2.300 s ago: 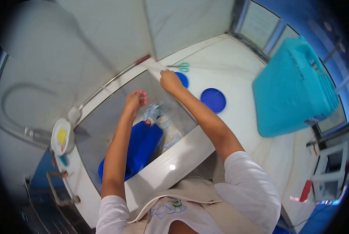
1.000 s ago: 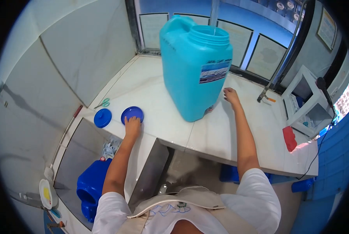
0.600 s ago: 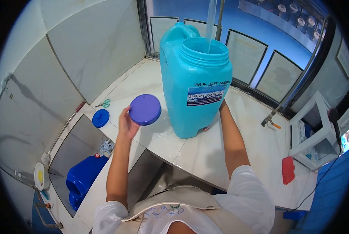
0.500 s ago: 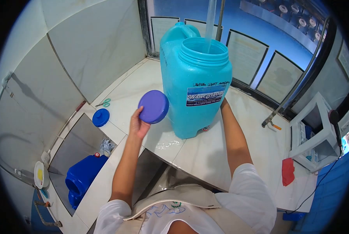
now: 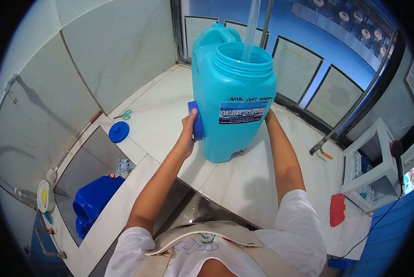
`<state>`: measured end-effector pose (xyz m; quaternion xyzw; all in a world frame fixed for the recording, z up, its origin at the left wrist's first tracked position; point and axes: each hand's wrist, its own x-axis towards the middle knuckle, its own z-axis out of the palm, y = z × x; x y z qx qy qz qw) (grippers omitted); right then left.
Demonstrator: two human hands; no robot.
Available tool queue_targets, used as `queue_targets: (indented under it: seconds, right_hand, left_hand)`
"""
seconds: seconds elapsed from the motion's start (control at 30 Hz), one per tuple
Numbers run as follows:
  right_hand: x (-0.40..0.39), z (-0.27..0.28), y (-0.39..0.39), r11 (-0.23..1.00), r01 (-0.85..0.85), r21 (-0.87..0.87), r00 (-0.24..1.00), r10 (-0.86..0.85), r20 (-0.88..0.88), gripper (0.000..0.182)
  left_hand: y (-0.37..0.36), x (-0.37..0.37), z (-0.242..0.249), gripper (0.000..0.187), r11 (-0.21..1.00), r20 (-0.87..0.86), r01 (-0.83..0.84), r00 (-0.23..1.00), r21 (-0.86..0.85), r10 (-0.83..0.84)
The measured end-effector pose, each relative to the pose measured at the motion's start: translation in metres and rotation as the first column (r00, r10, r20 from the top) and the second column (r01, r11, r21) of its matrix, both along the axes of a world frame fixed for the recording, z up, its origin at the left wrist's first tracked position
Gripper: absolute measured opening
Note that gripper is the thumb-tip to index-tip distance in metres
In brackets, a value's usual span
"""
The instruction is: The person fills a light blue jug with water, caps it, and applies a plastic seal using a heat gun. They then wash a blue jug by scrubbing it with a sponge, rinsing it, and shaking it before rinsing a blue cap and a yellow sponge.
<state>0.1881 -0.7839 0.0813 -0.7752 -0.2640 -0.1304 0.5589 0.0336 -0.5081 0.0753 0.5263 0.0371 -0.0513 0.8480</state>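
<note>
A tall turquoise water container stands upright on the white tiled counter, its wide threaded mouth uncovered. A clear tube comes down from above into that mouth. My left hand grips a round purple-blue lid, which is edge-on against the container's left side. On the opposite side, my right hand reaches behind the lower right wall of the container, its fingers hidden there. A printed label and handwriting mark the front, and a small red-and-white spigot shows near the base.
Left on the counter lie a blue lid and green-handled scissors. A dark blue container lies in the recess below. To the right are a pipe valve with an orange handle, a red cloth and a white frame-like stand.
My left hand has turned the purple-blue lid edge-on and brought it right against the container's left side. My right hand stays at the right side. The view has shifted slightly.
</note>
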Motion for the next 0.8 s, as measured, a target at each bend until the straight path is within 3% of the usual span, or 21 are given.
queue_targets:
  seconds: [0.07,0.13,0.2,0.27,0.3,0.37,0.4,0.47,0.5,0.6,0.63,0.7,0.8]
  right_hand:
    - [-0.005,-0.001,-0.001,1.000,-0.023,-0.009,1.000,0.023,0.003,0.029]
    - [-0.015,-0.011,-0.009,0.999,-0.033,-0.027,0.999,0.033,-0.003,0.029]
    - [-0.020,-0.020,-0.017,0.999,-0.038,-0.036,0.999,0.038,-0.004,0.029]
    - [-0.023,-0.030,-0.021,0.999,-0.013,-0.047,1.000,0.013,0.005,0.029]
    - [-0.023,-0.036,-0.024,0.999,0.001,-0.050,1.000,0.000,0.012,0.029]
    - [-0.018,-0.056,-0.029,0.980,0.161,-0.118,0.983,-0.148,0.110,0.025]
    - [-0.022,-0.058,-0.029,0.980,0.162,-0.118,0.983,-0.150,0.107,0.025]
    - [-0.032,-0.063,-0.028,0.908,0.376,-0.183,0.911,-0.326,0.252,0.021]
    - [-0.030,-0.069,-0.032,0.833,0.456,-0.314,0.872,-0.348,0.344,0.017]
    - [-0.026,-0.089,-0.037,0.808,0.541,-0.234,0.837,-0.488,0.248,0.016]
    - [-0.027,-0.086,-0.034,0.808,0.542,-0.233,0.836,-0.489,0.248,0.016]
    - [-0.030,-0.077,-0.029,0.838,0.512,-0.188,0.836,-0.436,0.333,0.012]
    - [-0.021,-0.046,-0.014,0.902,0.406,-0.147,0.881,-0.344,0.324,0.013]
  left_hand:
    - [0.002,-0.002,0.014,0.078,0.962,-0.085,0.052,0.996,0.268,-0.031]
    - [0.012,-0.008,0.030,0.076,0.983,0.009,0.123,0.992,0.135,-0.125]
    - [0.016,-0.016,0.045,0.079,0.994,0.022,-0.006,1.000,0.114,0.004]
    - [0.022,-0.020,0.060,0.088,0.998,0.082,-0.008,0.997,0.059,0.003]
    - [0.026,-0.017,0.067,0.079,1.000,0.119,-0.010,0.993,0.001,0.010]
    - [0.025,-0.019,0.093,0.076,0.997,0.243,-0.038,0.969,-0.062,0.052]
    - [0.023,-0.022,0.111,0.075,0.995,0.312,-0.047,0.947,-0.087,0.072]
    - [0.020,-0.023,0.140,0.074,0.995,0.365,-0.073,0.926,-0.075,0.095]
    - [0.018,-0.023,0.153,0.073,0.993,0.420,-0.099,0.900,-0.064,0.117]
    - [0.013,-0.022,0.182,0.068,0.996,0.497,-0.076,0.863,-0.044,0.088]
    - [0.011,-0.024,0.191,0.064,0.997,0.500,0.004,0.865,-0.073,0.034]
    - [0.007,-0.021,0.201,0.060,0.996,0.508,0.033,0.861,-0.088,0.017]
    - [0.001,-0.013,0.205,0.058,0.992,0.525,0.072,0.851,-0.100,-0.009]
